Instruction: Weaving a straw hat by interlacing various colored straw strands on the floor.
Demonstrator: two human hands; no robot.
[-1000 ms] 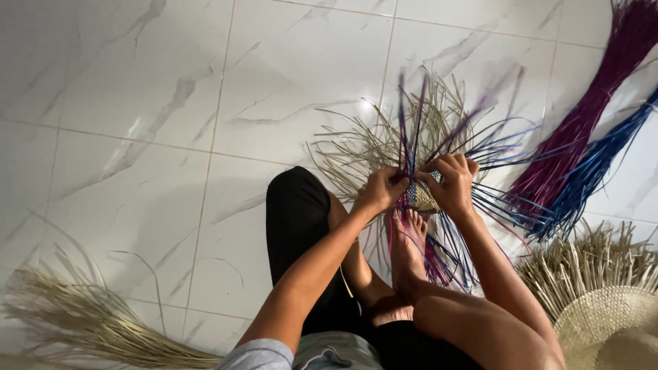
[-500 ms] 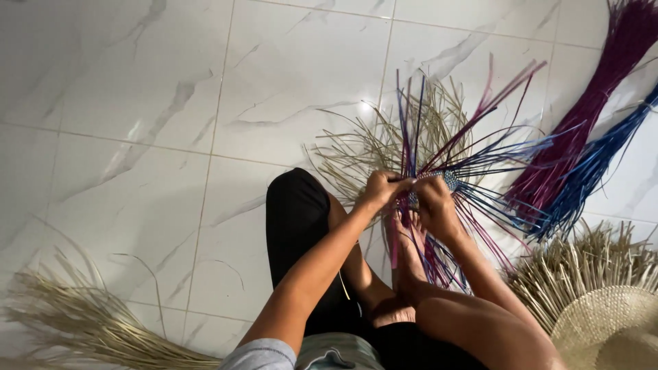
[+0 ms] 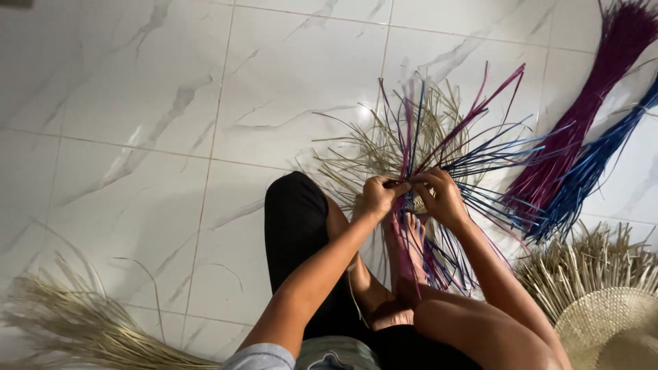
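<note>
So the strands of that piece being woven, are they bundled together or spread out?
Spread out. The woven piece's strands fan loosely outward over the floor tiles from where both hands meet.

No packages, labels, signs or screens show anywhere (only loose fibres on tile).

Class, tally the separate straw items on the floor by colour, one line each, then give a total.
Natural piles: 1
Magenta bundles: 1
Blue bundles: 1
Natural woven pieces: 1
Mixed-colour weaves in hand: 1
Total: 5

blue, magenta strips (image 3: 473,147) (white tiles (image 3: 137,137))
</note>
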